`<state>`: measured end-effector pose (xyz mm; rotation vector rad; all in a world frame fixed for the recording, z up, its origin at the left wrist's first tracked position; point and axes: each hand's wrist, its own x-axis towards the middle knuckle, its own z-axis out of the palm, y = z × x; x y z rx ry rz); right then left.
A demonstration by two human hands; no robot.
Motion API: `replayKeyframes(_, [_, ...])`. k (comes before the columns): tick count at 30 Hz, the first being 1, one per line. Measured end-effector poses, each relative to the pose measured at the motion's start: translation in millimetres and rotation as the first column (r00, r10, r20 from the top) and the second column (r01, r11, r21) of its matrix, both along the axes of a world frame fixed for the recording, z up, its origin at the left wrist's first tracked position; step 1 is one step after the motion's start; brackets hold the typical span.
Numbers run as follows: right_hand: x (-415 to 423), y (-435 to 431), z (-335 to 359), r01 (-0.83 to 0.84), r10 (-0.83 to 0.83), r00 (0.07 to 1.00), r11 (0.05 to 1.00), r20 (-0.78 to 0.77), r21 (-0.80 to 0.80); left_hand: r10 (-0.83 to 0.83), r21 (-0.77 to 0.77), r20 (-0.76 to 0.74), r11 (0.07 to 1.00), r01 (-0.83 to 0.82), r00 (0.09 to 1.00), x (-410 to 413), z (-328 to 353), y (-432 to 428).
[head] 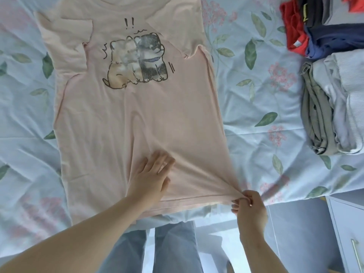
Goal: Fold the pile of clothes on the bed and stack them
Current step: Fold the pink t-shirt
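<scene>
A pale pink T-shirt (128,115) with a printed picture of two dogs lies spread flat, front up, on the bed, collar at the far end. My left hand (151,174) presses flat on the shirt near its hem, fingers straight. My right hand (250,205) pinches the shirt's lower right hem corner and pulls it taut toward the bed's edge. At the right stand folded clothes: a stack (334,111) of olive and light grey pieces, and behind it a stack (323,30) of red, navy and dark pieces.
The bed (256,95) has a light blue cover with pink flowers and green leaves. Its near edge runs just under the shirt's hem. My legs in jeans (173,249) stand against it. A pale cabinet (346,229) with a handle sits at the lower right.
</scene>
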<state>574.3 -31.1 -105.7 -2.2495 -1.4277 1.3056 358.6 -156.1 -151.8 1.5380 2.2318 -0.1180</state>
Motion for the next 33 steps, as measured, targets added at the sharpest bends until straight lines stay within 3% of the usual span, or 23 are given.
replayKeyframes(2, [8, 7, -2, 0.054, -0.053, 0.998, 0.998, 0.023, -0.022, -0.003, -0.014, 0.014, 1.000, 0.003, 1.000, 3, -1, -4])
replayKeyframes(6, [9, 11, -13, -0.071, 0.085, 0.983, 0.993, 0.160, -0.092, -0.008, -0.036, 0.013, 0.999, 0.008, 1.000, 6, 0, -6])
replayKeyframes(10, [-6, 11, 0, -0.323, 0.355, 0.825, 0.935, 0.439, -0.149, -0.007, 0.011, 0.027, 1.000, 0.007, 1.000, 6, 5, -11])
replayKeyframes(13, [-37, 0, 15, -0.603, 0.560, 0.733, 0.798, 0.386, -0.012, 0.081, 0.154, 0.112, 0.983, -0.098, 0.990, 5, 15, -21])
replayKeyframes(15, [-62, -14, 18, -0.788, 0.746, 0.588, 0.616, 0.313, 0.013, 0.266, 0.257, 0.114, 0.923, -0.287, 0.957, 1, 22, -36])
replayKeyframes(17, [-83, -31, 17, -0.908, 0.886, 0.397, 0.417, 0.240, -0.036, 0.552, 0.292, 0.100, 0.779, -0.555, 0.828, -6, 29, -58])
replayKeyframes(18, [-92, -40, 16, -0.939, 0.924, 0.319, 0.338, 0.209, -0.060, 0.721, 0.248, 0.109, 0.647, -0.721, 0.684, -10, 32, -70])
replayKeyframes(20, [-104, -58, 12, -0.961, 0.962, 0.218, 0.241, 0.165, -0.137, 0.954, 0.058, 0.089, 0.281, -0.958, 0.285, -23, 37, -96])
replayKeyframes(21, [-108, -66, 9, -0.959, 0.968, 0.194, 0.221, 0.157, -0.176, 0.990, -0.020, 0.070, 0.124, -0.992, 0.123, -30, 38, -109])
replayKeyframes(22, [-112, -73, 7, -0.957, 0.972, 0.174, 0.205, 0.158, -0.205, 0.998, -0.086, 0.057, 0.035, -0.996, 0.030, -35, 39, -120])
replayKeyframes(23, [-115, -79, 5, -0.955, 0.972, 0.160, 0.196, 0.171, -0.223, 0.999, -0.142, 0.048, 0.010, -0.990, 0.003, -39, 38, -130])
replayKeyframes(25, [-119, -86, 3, -0.950, 0.967, 0.156, 0.202, 0.202, -0.237, 0.995, -0.223, 0.078, 0.084, -0.971, 0.068, -47, 33, -144])
replayKeyframes(28, [-120, -91, 0, -0.936, 0.959, 0.177, 0.234, 0.222, -0.264, 0.957, -0.241, 0.271, 0.167, -0.956, 0.099, -60, 34, -164])
replayKeyframes(33, [-121, -89, -2, -0.903, 0.953, 0.180, 0.258, 0.244, -0.344, 0.859, -0.127, 0.478, -0.138, -0.982, -0.183, -78, 44, -206])
